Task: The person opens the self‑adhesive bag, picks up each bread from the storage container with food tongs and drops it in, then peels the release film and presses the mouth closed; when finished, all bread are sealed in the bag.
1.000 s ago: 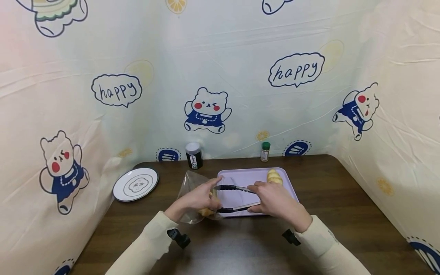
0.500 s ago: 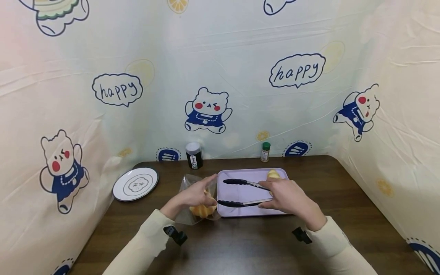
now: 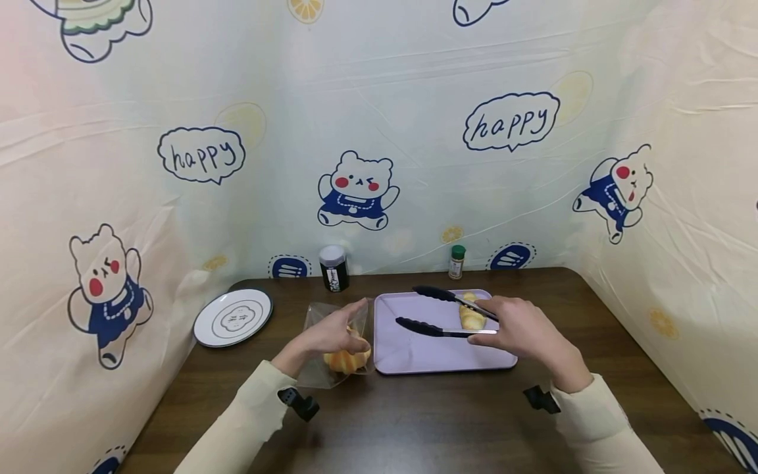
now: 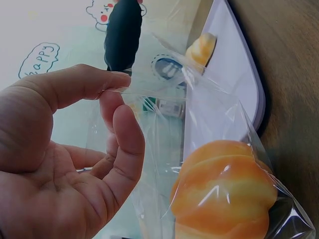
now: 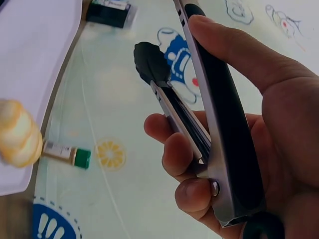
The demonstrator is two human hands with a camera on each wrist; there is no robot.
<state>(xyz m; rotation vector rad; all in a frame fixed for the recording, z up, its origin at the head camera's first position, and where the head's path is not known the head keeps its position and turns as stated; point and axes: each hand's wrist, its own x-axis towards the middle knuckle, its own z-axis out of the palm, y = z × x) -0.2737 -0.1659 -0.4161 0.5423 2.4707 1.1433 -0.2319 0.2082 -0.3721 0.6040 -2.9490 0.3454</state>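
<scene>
My left hand (image 3: 324, 334) pinches the edge of a clear plastic bag (image 3: 314, 372) at the tray's left side. Inside the bag lies a golden ridged bread roll (image 4: 224, 189). My right hand (image 3: 527, 329) grips metal tongs (image 5: 219, 109) with black tips, which point left over the lilac tray (image 3: 403, 355). The tongs' arms are spread, with nothing between the tips. A second, paler bread roll (image 3: 472, 320) rests at the tray's right end, partly behind the tongs in the head view.
A white plate (image 3: 233, 318) with a dark rim lies at the table's left edge. At the back stand a dark jar (image 3: 335, 270) with a pale lid and a small green-capped bottle (image 3: 456, 262). A printed cloth (image 3: 414, 131) hangs behind the table.
My right hand has drawn the tongs away from the bag, to the right and toward the back, over the tray. The left hand shifted slightly left with the bag, uncovering more of its bread roll.
</scene>
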